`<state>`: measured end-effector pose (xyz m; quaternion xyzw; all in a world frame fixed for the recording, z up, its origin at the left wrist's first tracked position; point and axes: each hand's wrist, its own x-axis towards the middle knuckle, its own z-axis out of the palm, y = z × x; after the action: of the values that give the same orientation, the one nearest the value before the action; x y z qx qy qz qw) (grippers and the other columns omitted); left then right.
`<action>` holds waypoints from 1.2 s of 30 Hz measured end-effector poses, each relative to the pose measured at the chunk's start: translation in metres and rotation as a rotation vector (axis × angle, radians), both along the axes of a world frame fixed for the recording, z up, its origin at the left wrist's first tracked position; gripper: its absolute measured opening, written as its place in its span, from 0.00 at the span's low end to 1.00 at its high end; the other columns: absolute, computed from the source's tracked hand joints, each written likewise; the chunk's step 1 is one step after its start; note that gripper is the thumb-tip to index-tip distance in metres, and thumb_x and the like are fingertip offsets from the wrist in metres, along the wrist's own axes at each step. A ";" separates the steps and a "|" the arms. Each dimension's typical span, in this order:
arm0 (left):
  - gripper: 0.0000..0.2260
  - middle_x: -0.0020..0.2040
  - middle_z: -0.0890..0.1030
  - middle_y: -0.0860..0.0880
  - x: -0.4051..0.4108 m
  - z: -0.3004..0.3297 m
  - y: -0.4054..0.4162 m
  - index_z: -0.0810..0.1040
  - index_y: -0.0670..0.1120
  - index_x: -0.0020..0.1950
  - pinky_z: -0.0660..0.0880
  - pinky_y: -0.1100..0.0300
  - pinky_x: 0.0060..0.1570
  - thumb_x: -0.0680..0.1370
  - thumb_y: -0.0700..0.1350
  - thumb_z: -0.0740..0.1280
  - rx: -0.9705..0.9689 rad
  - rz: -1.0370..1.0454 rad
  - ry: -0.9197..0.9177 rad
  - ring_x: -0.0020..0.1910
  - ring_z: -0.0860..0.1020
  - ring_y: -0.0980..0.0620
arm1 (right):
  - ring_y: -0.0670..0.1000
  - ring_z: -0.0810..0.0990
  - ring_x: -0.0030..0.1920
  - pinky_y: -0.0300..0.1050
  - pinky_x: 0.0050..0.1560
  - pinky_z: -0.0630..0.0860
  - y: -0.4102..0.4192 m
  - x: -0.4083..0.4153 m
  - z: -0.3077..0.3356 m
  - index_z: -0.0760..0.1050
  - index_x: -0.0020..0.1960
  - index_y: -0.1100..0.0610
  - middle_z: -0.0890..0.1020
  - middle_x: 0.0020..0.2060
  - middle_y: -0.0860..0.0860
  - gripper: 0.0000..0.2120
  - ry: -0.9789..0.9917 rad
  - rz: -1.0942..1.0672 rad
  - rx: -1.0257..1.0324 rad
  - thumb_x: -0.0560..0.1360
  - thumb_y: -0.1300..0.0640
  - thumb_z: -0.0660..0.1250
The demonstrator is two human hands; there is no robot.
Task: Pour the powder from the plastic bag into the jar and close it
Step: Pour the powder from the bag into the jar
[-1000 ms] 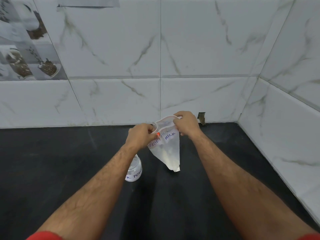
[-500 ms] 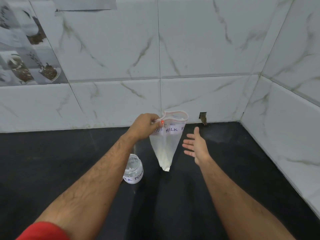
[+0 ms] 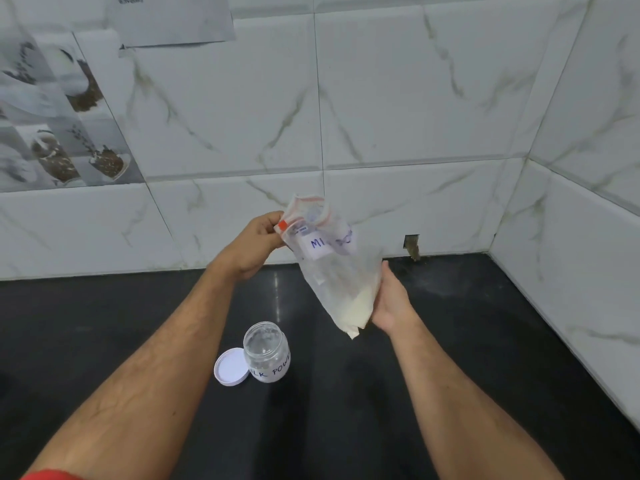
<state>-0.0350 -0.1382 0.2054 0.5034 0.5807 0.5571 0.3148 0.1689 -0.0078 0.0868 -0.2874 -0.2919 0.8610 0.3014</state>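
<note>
Black counter (image 3: 485, 341) | marble-tiled walls (image 3: 398, 98) | left hand (image 3: 256, 244) pinches bag (image 3: 332, 268) | right hand (image 3: 391, 303) flat against it

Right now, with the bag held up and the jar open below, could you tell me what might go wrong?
The plastic bag is held off to the right of the jar, so powder could land on the counter. The jar's mouth is narrow against the bag's wide opening. The lid lies open side up beside the jar and could catch spilled powder.

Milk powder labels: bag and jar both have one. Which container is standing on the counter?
The jar. It stands upright and open on the black counter, lid beside it. The bag is held in the air by both hands.
</note>
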 end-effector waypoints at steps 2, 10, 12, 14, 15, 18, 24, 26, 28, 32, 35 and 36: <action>0.12 0.46 0.86 0.51 -0.010 -0.006 -0.011 0.81 0.44 0.51 0.78 0.62 0.53 0.69 0.46 0.73 0.018 0.010 -0.089 0.48 0.82 0.53 | 0.58 0.83 0.61 0.59 0.68 0.74 0.002 -0.005 0.006 0.82 0.63 0.58 0.85 0.60 0.57 0.21 -0.054 -0.050 0.083 0.77 0.45 0.71; 0.11 0.48 0.86 0.51 -0.048 -0.027 -0.043 0.82 0.45 0.54 0.79 0.61 0.51 0.76 0.34 0.66 0.034 0.096 -0.155 0.48 0.83 0.53 | 0.56 0.83 0.53 0.50 0.54 0.77 0.004 -0.019 0.041 0.80 0.55 0.63 0.85 0.53 0.58 0.10 -0.204 -0.131 0.379 0.80 0.58 0.66; 0.12 0.51 0.85 0.47 -0.057 -0.032 -0.049 0.79 0.38 0.60 0.79 0.59 0.51 0.78 0.34 0.65 0.026 0.138 -0.142 0.49 0.83 0.51 | 0.55 0.82 0.51 0.50 0.53 0.75 -0.001 -0.023 0.049 0.82 0.51 0.62 0.85 0.49 0.57 0.08 -0.223 -0.089 0.488 0.80 0.59 0.67; 0.12 0.53 0.85 0.46 -0.064 -0.037 -0.055 0.78 0.37 0.61 0.79 0.58 0.52 0.79 0.34 0.65 0.025 0.171 -0.149 0.51 0.83 0.49 | 0.54 0.83 0.50 0.47 0.52 0.77 -0.004 -0.027 0.053 0.83 0.46 0.60 0.85 0.47 0.56 0.08 -0.225 -0.137 0.500 0.80 0.59 0.67; 0.10 0.52 0.85 0.47 -0.065 -0.038 -0.058 0.79 0.39 0.60 0.79 0.59 0.52 0.80 0.33 0.64 0.021 0.184 -0.151 0.51 0.83 0.50 | 0.54 0.82 0.49 0.46 0.51 0.77 -0.005 -0.029 0.054 0.83 0.45 0.60 0.85 0.46 0.56 0.08 -0.237 -0.137 0.518 0.80 0.59 0.67; 0.10 0.50 0.86 0.48 -0.068 -0.040 -0.064 0.80 0.41 0.57 0.79 0.60 0.52 0.79 0.32 0.64 0.026 0.208 -0.158 0.50 0.83 0.51 | 0.53 0.84 0.50 0.49 0.56 0.79 -0.009 -0.037 0.055 0.84 0.48 0.63 0.86 0.47 0.55 0.09 -0.281 -0.089 0.592 0.80 0.59 0.68; 0.12 0.46 0.86 0.51 -0.071 -0.035 -0.074 0.83 0.47 0.51 0.77 0.56 0.55 0.77 0.32 0.65 0.022 0.261 -0.181 0.48 0.82 0.51 | 0.55 0.85 0.48 0.39 0.43 0.82 -0.012 -0.039 0.053 0.82 0.49 0.62 0.86 0.48 0.57 0.09 -0.334 -0.152 0.518 0.81 0.59 0.66; 0.06 0.47 0.84 0.47 -0.067 -0.030 -0.075 0.81 0.42 0.52 0.73 0.55 0.57 0.78 0.42 0.66 0.016 0.230 -0.126 0.49 0.78 0.48 | 0.55 0.86 0.48 0.41 0.41 0.82 -0.014 -0.040 0.048 0.82 0.49 0.59 0.86 0.48 0.56 0.08 -0.341 -0.191 0.463 0.82 0.57 0.65; 0.17 0.45 0.80 0.43 -0.056 -0.017 -0.072 0.79 0.35 0.52 0.74 0.61 0.52 0.77 0.50 0.69 0.023 0.208 -0.078 0.45 0.78 0.49 | 0.55 0.86 0.50 0.46 0.44 0.82 -0.017 -0.042 0.045 0.81 0.53 0.58 0.86 0.51 0.56 0.09 -0.340 -0.191 0.404 0.82 0.54 0.65; 0.21 0.39 0.77 0.40 -0.030 0.011 -0.051 0.73 0.26 0.44 0.82 0.55 0.38 0.78 0.46 0.70 0.110 0.221 0.074 0.35 0.81 0.47 | 0.56 0.86 0.51 0.52 0.48 0.82 -0.023 -0.045 0.032 0.79 0.60 0.59 0.86 0.53 0.56 0.12 -0.317 -0.182 0.256 0.82 0.53 0.65; 0.19 0.31 0.68 0.45 -0.014 0.028 -0.033 0.69 0.36 0.33 0.76 0.49 0.32 0.75 0.48 0.69 0.129 0.257 0.196 0.32 0.71 0.49 | 0.55 0.85 0.51 0.54 0.51 0.81 -0.028 -0.046 0.026 0.80 0.60 0.58 0.86 0.54 0.56 0.12 -0.271 -0.217 0.155 0.82 0.52 0.65; 0.17 0.30 0.66 0.48 -0.006 0.033 -0.027 0.67 0.41 0.31 0.70 0.54 0.31 0.73 0.48 0.68 0.130 0.280 0.224 0.31 0.67 0.51 | 0.56 0.85 0.52 0.54 0.52 0.81 -0.030 -0.047 0.023 0.80 0.62 0.59 0.86 0.54 0.56 0.14 -0.238 -0.228 0.117 0.82 0.52 0.64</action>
<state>-0.0413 -0.1654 0.2387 0.4957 0.6392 0.5723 0.1345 0.1220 -0.0381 0.1100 -0.4005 -0.3407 0.7626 0.3768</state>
